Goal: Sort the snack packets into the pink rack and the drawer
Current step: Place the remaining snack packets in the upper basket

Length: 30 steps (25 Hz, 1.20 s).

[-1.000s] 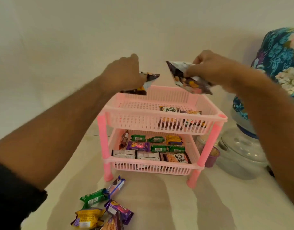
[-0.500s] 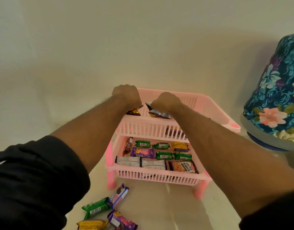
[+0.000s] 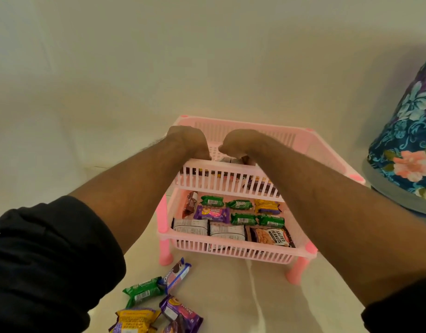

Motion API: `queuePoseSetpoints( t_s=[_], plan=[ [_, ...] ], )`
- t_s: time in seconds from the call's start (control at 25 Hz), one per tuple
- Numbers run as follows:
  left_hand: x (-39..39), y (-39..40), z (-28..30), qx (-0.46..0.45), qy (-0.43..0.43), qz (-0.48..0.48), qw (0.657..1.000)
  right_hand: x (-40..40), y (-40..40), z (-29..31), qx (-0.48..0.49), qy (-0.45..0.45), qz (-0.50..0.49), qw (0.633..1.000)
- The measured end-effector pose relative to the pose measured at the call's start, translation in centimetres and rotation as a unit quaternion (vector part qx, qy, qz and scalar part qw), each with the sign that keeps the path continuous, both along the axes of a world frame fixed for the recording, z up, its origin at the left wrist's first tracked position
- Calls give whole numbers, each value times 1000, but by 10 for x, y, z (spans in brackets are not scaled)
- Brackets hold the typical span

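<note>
Both hands (image 3: pixel 190 143) (image 3: pixel 241 145) reach into pink rack (image 3: pixel 231 251) (grip hidden); lower tier holds packets (image 3: pixel 243 218).

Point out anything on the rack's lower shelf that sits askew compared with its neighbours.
One thing: the brown packet at the back left corner of the pink rack's lower shelf stands tilted, apparently against the side wall, while the green packets and the salted peanuts packet lie flat in rows. Nothing looks spilled or torn.

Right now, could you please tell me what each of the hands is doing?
Left hand: fingers curled down in the top tray; grip hidden, cannot tell.
Right hand: same, cannot tell.
</note>
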<state>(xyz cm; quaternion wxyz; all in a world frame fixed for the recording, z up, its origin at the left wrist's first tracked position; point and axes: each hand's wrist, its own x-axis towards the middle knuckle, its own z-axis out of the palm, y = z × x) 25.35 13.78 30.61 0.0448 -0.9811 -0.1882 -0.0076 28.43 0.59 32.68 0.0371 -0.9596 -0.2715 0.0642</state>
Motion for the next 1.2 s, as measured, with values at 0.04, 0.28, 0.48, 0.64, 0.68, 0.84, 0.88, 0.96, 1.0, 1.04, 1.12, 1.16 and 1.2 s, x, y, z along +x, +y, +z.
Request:
queuePoseSetpoints(
  t_s=[0.04, 0.28, 0.48, 0.64, 0.68, 0.84, 0.88, 0.96, 1.0, 1.04, 1.12, 1.16, 1.2],
  plan=[
    [-1, -1, 3, 9, -11, -3, 1000, 2, -4, 6, 1, 5, 0, 1000],
    [-6, -5, 12, -59, 37, -42, 997, 10, -18, 14, 7, 59, 33, 998],
    [-9, -5, 10, -83, 124, -44, 988, 14, -13, -10, -16, 70, 34, 997],
    [-6, -2, 8, -91, 137, -40, 986, 19, -10, -13, -18, 58, 33, 998],
    [-5, -1, 7, -96, 131, -37, 986, 20, -9, -14, -19, 58, 34, 998],
    [-5, 3, 6, -115, 120, -30, 986, 21, -9, -18, -20, 51, 43, 998],
    [-5, 3, 6, -118, 119, -29, 985, 20, -10, -17, -20, 50, 45, 998],
    [-10, 3, 8, -134, 110, -23, 985, 17, -14, -14, -14, 60, 50, 997],
    [-13, 3, 10, -140, 94, -21, 985, 16, -16, -11, -12, 62, 54, 997],
    [-17, 3, 12, -141, 68, -25, 987, 14, -19, -8, -11, 60, 59, 996],
    [-24, 1, 13, -141, -10, -47, 989, 7, -26, 0, -3, 52, 68, 996],
    [-29, -1, 15, -142, -59, -58, 986, 3, -29, 4, 12, 47, 73, 996],
    [-36, -4, 16, -143, -111, -68, 981, -3, -32, 8, 34, 36, 79, 996]
  ],
)
